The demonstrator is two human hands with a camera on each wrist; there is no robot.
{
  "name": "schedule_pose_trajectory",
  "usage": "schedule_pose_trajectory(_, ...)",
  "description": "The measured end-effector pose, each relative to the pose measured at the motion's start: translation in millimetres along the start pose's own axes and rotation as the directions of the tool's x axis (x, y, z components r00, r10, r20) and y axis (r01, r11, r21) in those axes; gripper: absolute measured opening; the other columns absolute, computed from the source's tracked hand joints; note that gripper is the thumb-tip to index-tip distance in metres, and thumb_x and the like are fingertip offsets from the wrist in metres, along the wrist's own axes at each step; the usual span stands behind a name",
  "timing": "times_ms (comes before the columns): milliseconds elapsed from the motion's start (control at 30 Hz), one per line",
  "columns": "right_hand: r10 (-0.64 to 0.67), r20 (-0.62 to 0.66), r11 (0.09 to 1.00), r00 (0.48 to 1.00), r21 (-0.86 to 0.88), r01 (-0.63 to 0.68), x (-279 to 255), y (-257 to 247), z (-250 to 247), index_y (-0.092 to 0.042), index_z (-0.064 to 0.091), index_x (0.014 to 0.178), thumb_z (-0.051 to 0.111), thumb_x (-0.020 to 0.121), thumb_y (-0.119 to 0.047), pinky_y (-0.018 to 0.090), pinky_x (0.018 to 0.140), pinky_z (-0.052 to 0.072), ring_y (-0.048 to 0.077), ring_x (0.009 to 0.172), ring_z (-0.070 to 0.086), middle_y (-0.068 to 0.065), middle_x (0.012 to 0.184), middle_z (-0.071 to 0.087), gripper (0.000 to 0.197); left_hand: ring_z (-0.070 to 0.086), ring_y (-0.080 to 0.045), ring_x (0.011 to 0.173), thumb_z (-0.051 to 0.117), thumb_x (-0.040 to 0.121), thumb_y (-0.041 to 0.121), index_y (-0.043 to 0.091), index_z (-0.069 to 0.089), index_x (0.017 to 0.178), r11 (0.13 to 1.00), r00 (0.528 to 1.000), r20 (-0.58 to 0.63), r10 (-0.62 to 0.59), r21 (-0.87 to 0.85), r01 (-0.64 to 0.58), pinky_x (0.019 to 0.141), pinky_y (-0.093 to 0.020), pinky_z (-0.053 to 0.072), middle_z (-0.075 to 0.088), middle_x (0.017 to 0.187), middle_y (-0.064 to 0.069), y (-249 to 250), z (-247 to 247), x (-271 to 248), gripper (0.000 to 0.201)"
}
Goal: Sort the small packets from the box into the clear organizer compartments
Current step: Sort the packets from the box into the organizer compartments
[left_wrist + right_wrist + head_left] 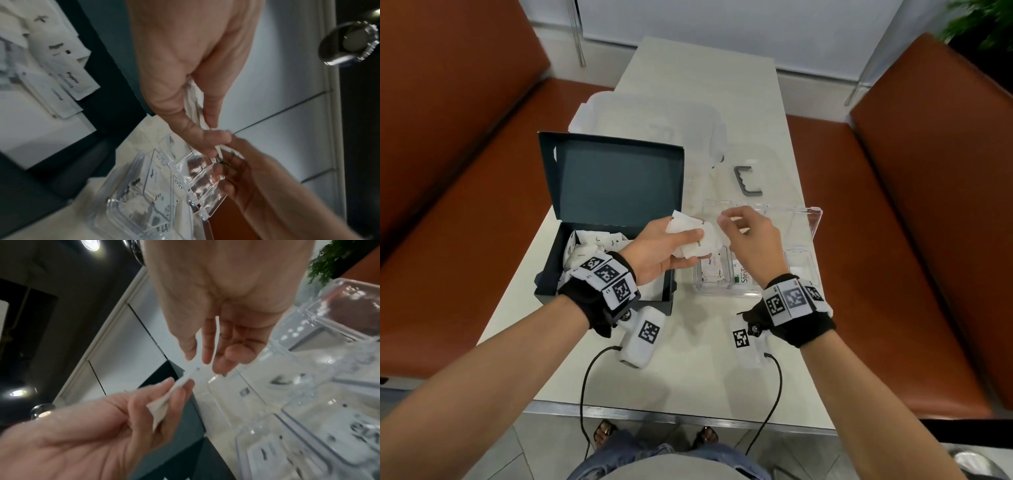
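An open dark box (613, 178) stands at the table's left with several white packets (592, 243) inside. The clear organizer (804, 219) lies to its right, lid open, with packets (712, 265) in its near compartments. Between them, above the table, my left hand (700, 245) grips a bunch of white packets (685, 224), thumb on top. My right hand (726, 221) meets it and pinches one packet's (185, 379) edge between thumb and forefinger. The left wrist view shows the bunch (195, 97) in my left hand (207, 134) above the organizer (164, 194).
A grey metal bracket (747, 181) lies behind the organizer. A translucent plastic bin (654, 116) sits at the back behind the box. Brown benches (928, 240) flank the narrow table on both sides. Cables hang from both wrists over the near table edge.
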State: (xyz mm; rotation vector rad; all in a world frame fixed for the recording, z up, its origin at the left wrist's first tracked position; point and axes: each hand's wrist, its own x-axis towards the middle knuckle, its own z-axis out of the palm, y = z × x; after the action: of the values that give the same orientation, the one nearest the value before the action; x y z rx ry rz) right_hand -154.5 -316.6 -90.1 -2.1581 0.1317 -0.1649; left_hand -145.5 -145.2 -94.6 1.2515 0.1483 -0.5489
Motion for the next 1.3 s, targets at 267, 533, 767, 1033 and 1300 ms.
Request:
schedule_pose_trajectory(267, 0.112, 0.122, 0.931, 0.986, 0.335, -0.147, -1.1, 4.5, -51.1, -0.006, 0.069, 0.102, 0.066, 0.088, -0.006, 0.021, 0.049, 0.049, 0.011, 0.051, 0.055, 0.003, 0.061, 0.059, 0.014, 0.07, -0.011, 0.075, 0.071, 0.086, 0.021, 0.013, 0.066, 0.113, 0.999, 0.998, 0.05, 0.043, -0.027, -0.042, 0.059, -0.019, 0.054, 0.074, 0.089, -0.001, 2.2, 40.2, 15.8, 0.028)
schedule_pose_trajectory(533, 0.135, 0.122, 0.977, 0.983, 0.148, -0.152, 1.8, 30.7, -107.2, -0.016, 0.068, 0.091, 0.072, 0.083, -0.021, 0.018, 0.052, 0.049, 0.007, 0.06, 0.063, -0.003, 0.077, 0.07, 0.011, 0.067, -0.018, 0.072, 0.073, 0.084, 0.009, 0.004, 0.063, 0.112, 0.994, 0.998, 0.022, 0.062, 0.089, -0.063, 0.053, -0.02, 0.051, 0.071, 0.1, -0.013, -8.8, 90.3, 35.1, 0.03)
schedule_pose_trajectory(767, 0.149, 0.111, 0.988, 0.983, 0.014, -0.151, 12.6, 62.2, -136.8, -0.018, 0.069, 0.097, 0.073, 0.081, -0.014, 0.017, 0.054, 0.048, 0.008, 0.062, 0.063, 0.0, 0.072, 0.069, 0.017, 0.065, -0.012, 0.061, 0.072, 0.087, 0.017, 0.005, 0.064, 0.106, 0.974, 0.996, 0.024, 0.08, 0.211, -0.084, 0.05, -0.019, 0.05, 0.071, 0.084, -0.007, -18.0, 128.1, 52.2, 0.023)
schedule_pose_trajectory(1033, 0.234, 0.03, 0.912, 0.972, -0.353, -0.209, 19.7, 104.8, -124.3, -0.022, 0.059, 0.088, 0.06, 0.085, -0.012, 0.038, 0.082, 0.055, 0.026, 0.092, 0.064, 0.008, 0.101, 0.065, 0.011, 0.063, -0.015, 0.063, 0.071, 0.088, 0.019, 0.008, 0.065, 0.102, 0.987, 0.998, -0.034, 0.047, 0.156, -0.041, 0.051, -0.018, 0.049, 0.07, 0.085, -0.008, -31.1, 124.8, 56.8, 0.019)
schedule_pose_trajectory(1300, 0.17, 0.203, 0.745, 0.964, -0.667, 0.009, 14.5, 113.0, -97.8, -0.017, 0.062, 0.106, 0.047, 0.092, -0.009, 0.032, 0.073, 0.046, 0.028, 0.092, 0.06, 0.01, 0.106, 0.061, 0.022, 0.065, -0.016, 0.068, 0.07, 0.089, 0.021, 0.008, 0.065, 0.107, 0.987, 0.997, -0.073, 0.035, 0.161, -0.023, 0.055, -0.021, 0.049, 0.072, 0.086, -0.006, -34.4, 120.0, 53.5, 0.023)
